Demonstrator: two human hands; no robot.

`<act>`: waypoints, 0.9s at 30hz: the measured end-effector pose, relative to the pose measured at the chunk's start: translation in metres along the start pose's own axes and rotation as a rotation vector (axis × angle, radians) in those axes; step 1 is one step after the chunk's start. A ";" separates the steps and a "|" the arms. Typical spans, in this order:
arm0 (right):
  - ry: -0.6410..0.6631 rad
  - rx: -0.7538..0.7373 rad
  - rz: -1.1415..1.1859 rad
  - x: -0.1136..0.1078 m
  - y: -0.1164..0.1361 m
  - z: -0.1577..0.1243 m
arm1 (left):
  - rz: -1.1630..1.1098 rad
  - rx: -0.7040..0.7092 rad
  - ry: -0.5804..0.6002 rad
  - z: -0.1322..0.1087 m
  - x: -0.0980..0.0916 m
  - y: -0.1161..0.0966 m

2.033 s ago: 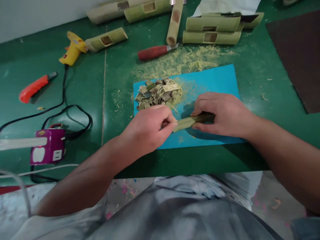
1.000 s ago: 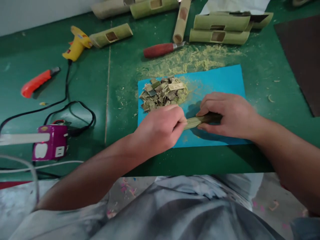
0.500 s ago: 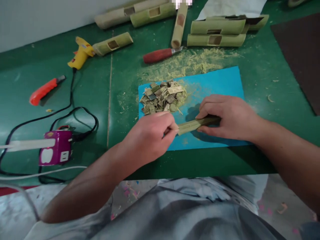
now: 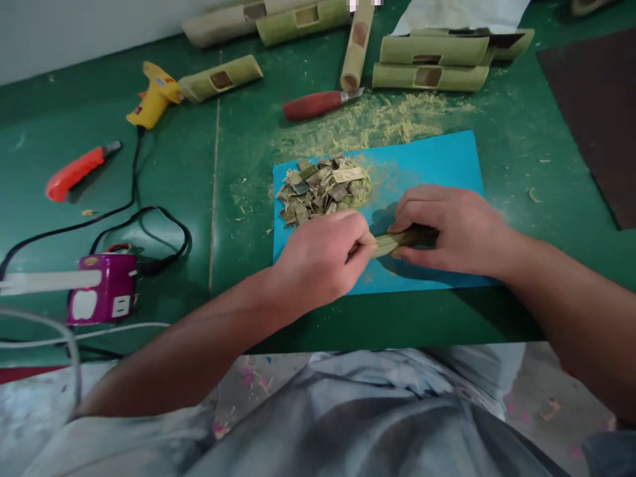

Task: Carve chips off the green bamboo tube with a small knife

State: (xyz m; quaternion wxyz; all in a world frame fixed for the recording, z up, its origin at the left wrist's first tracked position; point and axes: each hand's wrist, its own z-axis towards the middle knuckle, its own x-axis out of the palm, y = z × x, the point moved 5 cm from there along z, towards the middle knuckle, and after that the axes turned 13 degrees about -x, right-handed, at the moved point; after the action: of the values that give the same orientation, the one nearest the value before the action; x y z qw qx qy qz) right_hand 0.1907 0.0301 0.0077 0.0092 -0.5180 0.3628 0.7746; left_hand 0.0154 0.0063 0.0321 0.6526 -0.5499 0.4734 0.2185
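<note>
A greenish split bamboo strip [image 4: 385,245] lies crosswise between my two hands, low over a blue sheet [image 4: 427,156]. My left hand [image 4: 325,252] is closed, its thumb and bent index finger pinching the strip near its left part; anything else inside the fist is hidden. My right hand [image 4: 454,225] grips the other part between thumb and fingers, and the strip's far end runs into the shadow of the palm. Just beyond my left hand, a heap of small bamboo chips [image 4: 318,189] covers the sheet's left side.
Pale shavings and a red-handled knife [image 4: 313,105] lie behind the sheet. Notched bamboo tubes [image 4: 430,77] line the back. To the left are a yellow glue gun [image 4: 156,96], a red utility knife [image 4: 77,173], and a purple power socket [image 4: 112,285] with cables.
My left hand has moved right along the strip, closer to my right hand, so less bamboo shows between them. My right hand keeps its place. The view has shifted slightly.
</note>
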 end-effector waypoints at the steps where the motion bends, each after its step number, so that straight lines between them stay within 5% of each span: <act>1: 0.000 0.002 -0.003 0.000 0.000 0.000 | -0.008 -0.008 0.023 0.001 0.000 0.001; 5: 0.004 -0.016 0.001 0.001 0.000 -0.001 | -0.003 -0.044 0.090 0.000 -0.003 0.004; 10: 0.001 -0.008 -0.005 0.000 0.000 -0.001 | -0.019 -0.006 0.011 0.000 -0.005 0.002; 24: -0.017 -0.006 -0.013 0.000 0.000 0.000 | 0.018 -0.019 0.075 -0.002 -0.004 0.003; 27: -0.026 -0.020 -0.015 0.001 0.000 -0.001 | 0.009 -0.029 0.017 -0.003 -0.007 0.004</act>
State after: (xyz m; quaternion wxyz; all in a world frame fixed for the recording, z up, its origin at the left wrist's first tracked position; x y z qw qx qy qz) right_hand 0.1907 0.0295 0.0068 0.0146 -0.5108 0.3507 0.7848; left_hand 0.0081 0.0066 0.0358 0.6393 -0.5592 0.4781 0.2234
